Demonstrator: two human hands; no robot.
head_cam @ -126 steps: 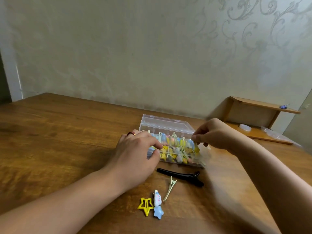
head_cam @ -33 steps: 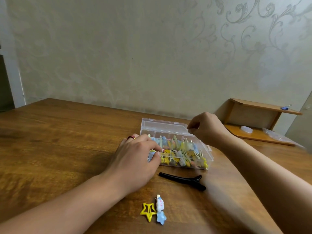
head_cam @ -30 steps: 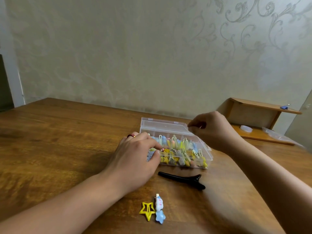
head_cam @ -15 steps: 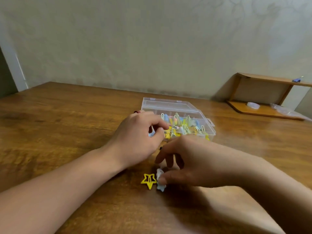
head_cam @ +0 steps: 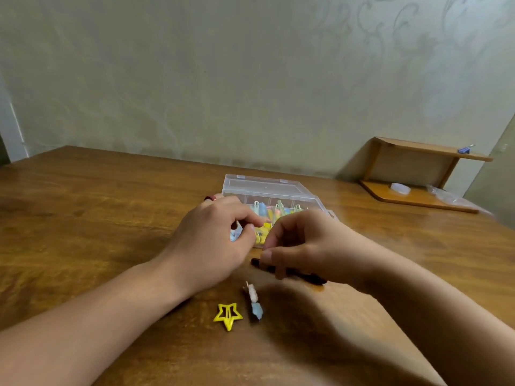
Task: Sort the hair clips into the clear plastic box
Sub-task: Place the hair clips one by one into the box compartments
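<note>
Now our right hand (head_cam: 303, 243) has left the star clip (head_cam: 228, 315) and curls onto the black clip (head_cam: 292, 272) at centre frame; left hand (head_cam: 214, 243) grips the clear box (head_cam: 267, 190). Black clip likely next.

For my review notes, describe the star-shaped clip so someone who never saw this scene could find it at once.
Start at the clear plastic box in the middle of the wooden table, then come toward the camera past both hands. The yellow star clip lies flat there, just left of a white-and-blue clip. It alone is a yellow open outline star.
</note>
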